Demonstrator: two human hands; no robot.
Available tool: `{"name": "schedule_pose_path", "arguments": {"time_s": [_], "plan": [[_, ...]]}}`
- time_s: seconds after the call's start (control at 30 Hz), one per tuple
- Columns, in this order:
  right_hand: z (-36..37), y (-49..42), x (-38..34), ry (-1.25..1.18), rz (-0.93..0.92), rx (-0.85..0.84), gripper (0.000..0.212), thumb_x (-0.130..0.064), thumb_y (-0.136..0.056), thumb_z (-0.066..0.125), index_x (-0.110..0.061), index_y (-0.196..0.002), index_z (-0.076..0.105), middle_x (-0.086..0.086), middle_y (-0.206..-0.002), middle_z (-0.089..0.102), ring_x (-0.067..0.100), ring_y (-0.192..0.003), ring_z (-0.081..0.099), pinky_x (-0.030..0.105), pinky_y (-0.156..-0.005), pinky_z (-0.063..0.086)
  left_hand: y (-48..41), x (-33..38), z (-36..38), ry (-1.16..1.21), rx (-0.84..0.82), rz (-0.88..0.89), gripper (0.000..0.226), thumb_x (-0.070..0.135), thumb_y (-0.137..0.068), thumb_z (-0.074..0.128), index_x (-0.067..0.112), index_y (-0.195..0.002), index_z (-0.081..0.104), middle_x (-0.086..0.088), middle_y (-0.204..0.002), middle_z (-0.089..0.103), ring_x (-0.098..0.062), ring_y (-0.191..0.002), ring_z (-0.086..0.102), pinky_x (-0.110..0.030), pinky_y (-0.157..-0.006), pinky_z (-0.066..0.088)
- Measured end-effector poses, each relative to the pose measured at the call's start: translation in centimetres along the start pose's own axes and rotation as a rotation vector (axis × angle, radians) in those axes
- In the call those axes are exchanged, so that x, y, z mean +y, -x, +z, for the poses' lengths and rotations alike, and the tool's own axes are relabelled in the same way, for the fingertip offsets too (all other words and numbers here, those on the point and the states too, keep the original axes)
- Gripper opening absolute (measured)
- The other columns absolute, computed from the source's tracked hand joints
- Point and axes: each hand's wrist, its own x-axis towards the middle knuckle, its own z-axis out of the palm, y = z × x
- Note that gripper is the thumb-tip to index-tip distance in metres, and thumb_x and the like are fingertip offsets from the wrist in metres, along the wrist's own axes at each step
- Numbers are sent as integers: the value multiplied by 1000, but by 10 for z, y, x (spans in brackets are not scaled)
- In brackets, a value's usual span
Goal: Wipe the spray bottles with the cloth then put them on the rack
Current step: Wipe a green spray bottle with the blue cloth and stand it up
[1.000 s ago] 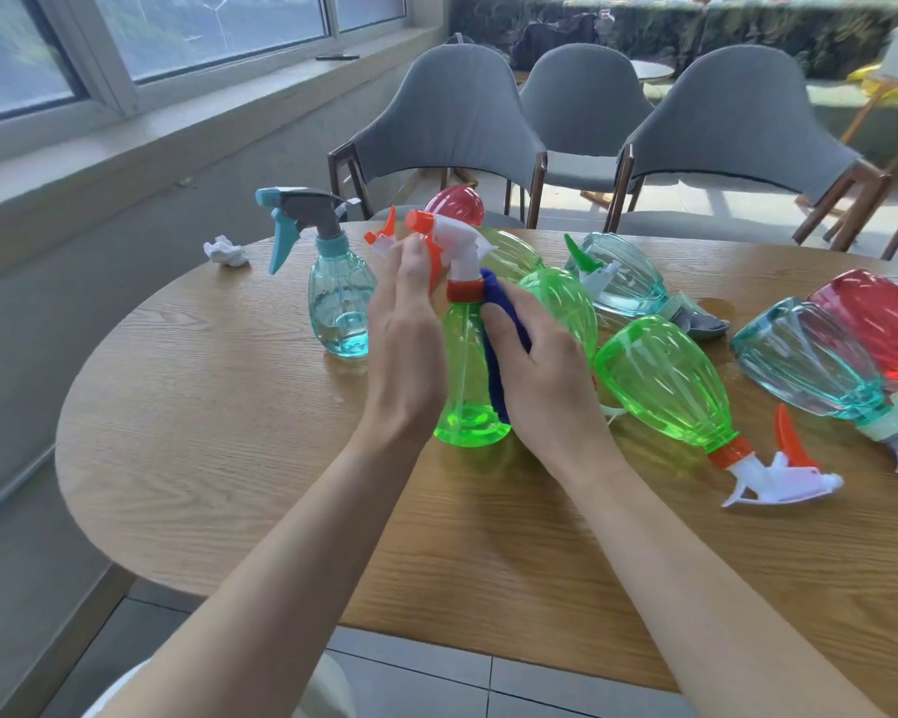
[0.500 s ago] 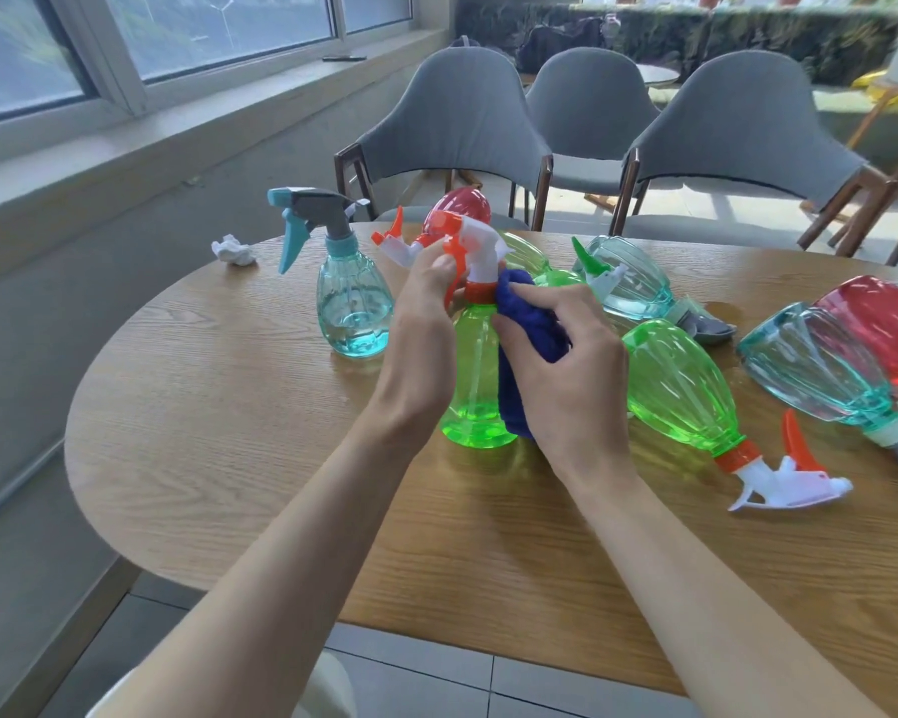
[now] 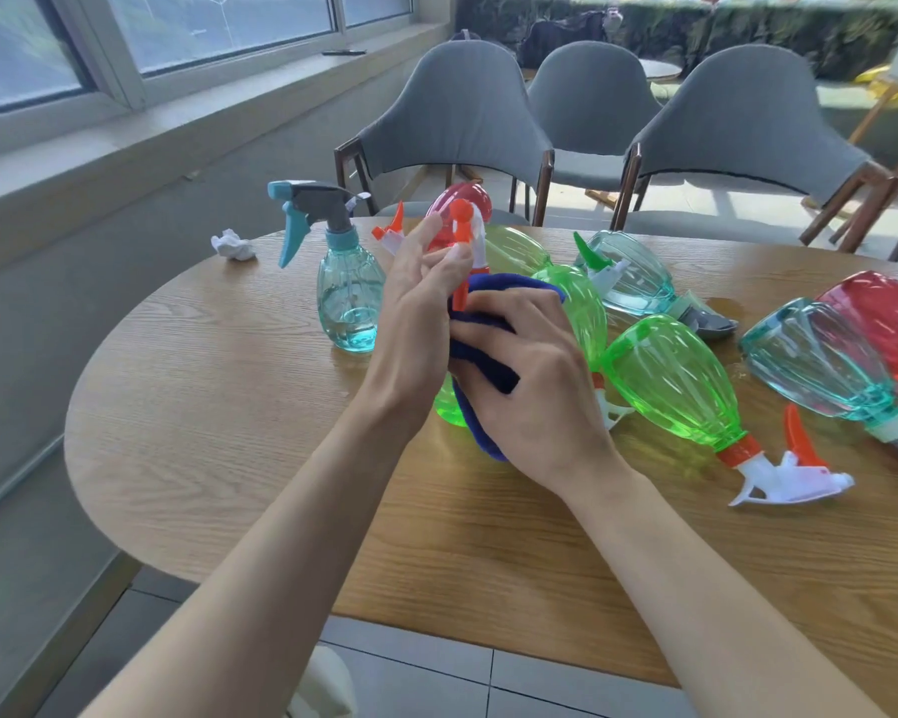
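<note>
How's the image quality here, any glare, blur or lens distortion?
Head view: daylight from the windows glints off the nearest lying green bottle; wide-angle lens bows the table rim; chairs look soft; left hand on the upright green bottle and right hand gripping the blue cloth are sharp.

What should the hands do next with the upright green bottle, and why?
Probably slide the blue cloth down toward the base: the right hand presses it around the green bottle at its upper body, the left hand steadies the sprayer head, and the bottom shows uncovered.
</note>
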Motion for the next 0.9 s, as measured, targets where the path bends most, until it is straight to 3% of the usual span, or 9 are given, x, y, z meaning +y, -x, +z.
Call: {"name": "schedule_pose_path", "arguments": {"time_s": [0.1, 0.2, 0.3, 0.37, 0.47, 0.63, 0.73, 0.83, 0.9], "plan": [[-6, -3, 3, 8, 69, 28, 26, -13, -94, 78, -13, -120, 80, -1, -124, 72, 19, -120, 56, 23, -110, 41, 1, 5, 3, -21, 4, -7, 57, 20, -110, 57, 15, -164, 38, 15, -112, 67, 13, -92, 70, -8, -79, 52], [-4, -2, -3, -15, 161, 50, 27, -10, -93, 76, -13, -120, 78, -3, -123, 70, 15, -119, 55, 20, -109, 40, 2, 6, 8, -67, 1, 21, 59, 17, -111, 54, 12, -166, 33, 15, -112, 65, 20, -90, 66, -5, -77, 50], [-2, -5, -3, -85, 276, 114, 24, -10, -94, 74, -14, -118, 75, -6, -119, 68, 13, -116, 59, 21, -106, 44, -1, 3, 9, -82, 9, 34, 59, 17, -112, 53, 12, -167, 32, -4, -124, 69, 11, -99, 69, -7, -80, 51], [-3, -6, -1, -119, 334, 136, 23, -12, -96, 74, -16, -118, 75, -10, -117, 67, 11, -114, 60, 25, -104, 47, -2, 2, 9, -90, 10, 47, 60, 21, -112, 54, 14, -167, 31, -7, -129, 69, -1, -113, 69, -10, -85, 52], [0, -4, -5, -86, 289, 108, 23, -13, -94, 78, -16, -117, 79, -10, -120, 68, 12, -116, 57, 17, -106, 40, -3, -1, 8, -95, 30, 55, 59, 27, -111, 56, 17, -165, 35, -8, -130, 70, -14, -122, 68, -17, -90, 55], [9, -1, -6, -40, 77, 25, 17, -10, -90, 82, -12, -107, 83, -2, -117, 73, 22, -118, 57, 32, -105, 47, -3, -4, 5, -115, 64, 80, 57, 30, -110, 58, 16, -163, 42, -2, -129, 71, -14, -120, 70, -29, -98, 58], [1, -5, -4, -123, 211, 32, 24, -9, -90, 80, -16, -113, 81, -12, -117, 69, 13, -120, 57, 17, -107, 41, 0, -2, 5, -102, 56, 79, 59, 27, -110, 58, 16, -164, 38, -1, -132, 69, -14, -122, 69, -24, -95, 57], [-5, -9, 0, -216, 354, 52, 25, -9, -94, 76, -20, -117, 79, -15, -120, 69, 8, -122, 61, 23, -109, 45, 0, -3, 5, -116, 67, 94, 53, 21, -111, 57, 16, -161, 41, -2, -127, 69, -12, -118, 69, -19, -91, 55], [-7, -9, 4, -233, 429, 45, 24, -13, -99, 72, -21, -121, 76, -13, -120, 70, 5, -116, 63, 23, -104, 49, -3, -8, 3, -131, 79, 116, 51, 24, -110, 57, 17, -159, 44, -1, -127, 71, -12, -120, 68, -25, -97, 56]]}}
